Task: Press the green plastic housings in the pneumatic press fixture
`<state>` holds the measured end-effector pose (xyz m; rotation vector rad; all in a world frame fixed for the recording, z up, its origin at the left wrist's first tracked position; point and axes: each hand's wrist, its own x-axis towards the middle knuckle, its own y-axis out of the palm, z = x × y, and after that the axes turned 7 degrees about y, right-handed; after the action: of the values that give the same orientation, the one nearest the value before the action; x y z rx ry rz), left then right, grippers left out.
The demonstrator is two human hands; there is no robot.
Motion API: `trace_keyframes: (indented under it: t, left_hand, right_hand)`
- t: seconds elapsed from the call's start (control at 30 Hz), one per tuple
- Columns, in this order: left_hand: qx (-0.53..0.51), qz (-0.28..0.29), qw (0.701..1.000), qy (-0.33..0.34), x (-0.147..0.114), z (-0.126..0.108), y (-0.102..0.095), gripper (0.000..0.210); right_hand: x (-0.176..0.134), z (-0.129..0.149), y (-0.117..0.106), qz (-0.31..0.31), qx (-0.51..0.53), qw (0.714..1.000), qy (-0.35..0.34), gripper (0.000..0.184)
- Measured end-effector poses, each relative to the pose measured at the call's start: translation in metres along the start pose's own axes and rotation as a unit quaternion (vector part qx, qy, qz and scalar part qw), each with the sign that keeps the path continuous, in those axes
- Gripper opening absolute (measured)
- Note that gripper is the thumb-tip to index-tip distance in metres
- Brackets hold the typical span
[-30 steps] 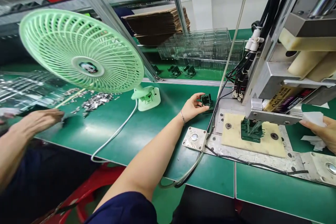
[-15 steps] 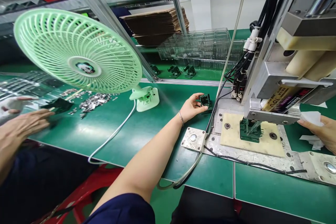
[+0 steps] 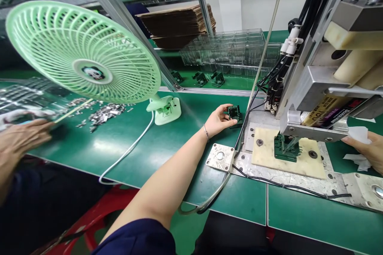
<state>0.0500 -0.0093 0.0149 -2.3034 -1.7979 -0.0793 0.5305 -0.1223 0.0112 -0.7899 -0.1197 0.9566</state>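
Green plastic marked the fan (image 3: 82,53) at far left, above a co-worker's hand (image 3: 20,137) on the bench (image 3: 149,147). Farther right, the left hand (image 3: 218,120) pinched a small dark part (image 3: 234,113) on the bench beside the press (image 3: 317,99). At the right edge, the right hand (image 3: 366,152) grasped white tissue (image 3: 359,135).

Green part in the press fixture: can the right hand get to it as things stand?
Probably not cleanly. The right hand, with a white wipe in its fingers, is just beside the fixture plate, but the press head sits right over the green part, leaving only a low side approach.
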Motion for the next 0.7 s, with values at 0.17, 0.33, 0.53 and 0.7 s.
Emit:
trace_keyframes:
  t: [0.17, 0.33, 0.53, 0.7]
  left_hand:
    - [-0.003, 0.0, 1.0, 0.0, 0.0001, -0.0004, 0.0004, 0.077]
    - [-0.005, -0.001, 1.0, -0.001, 0.0003, 0.0004, 0.0004, 0.077]
    - [-0.002, -0.002, 1.0, 0.005, 0.0, 0.0008, 0.0009, 0.077]
    - [-0.007, 0.001, 1.0, 0.003, 0.0002, 0.0015, 0.001, 0.079]
  right_hand:
    - [0.0049, -0.0044, 0.0014, 0.004, 0.005, 1.0, 0.023, 0.067]
    - [0.0041, -0.003, 0.0002, 0.003, 0.004, 1.0, 0.023, 0.067]
    - [0.0005, 0.0002, -0.0002, 0.002, 0.004, 1.0, 0.019, 0.069]
    - [0.0026, -0.0033, -0.0001, 0.006, 0.001, 1.0, 0.016, 0.068]
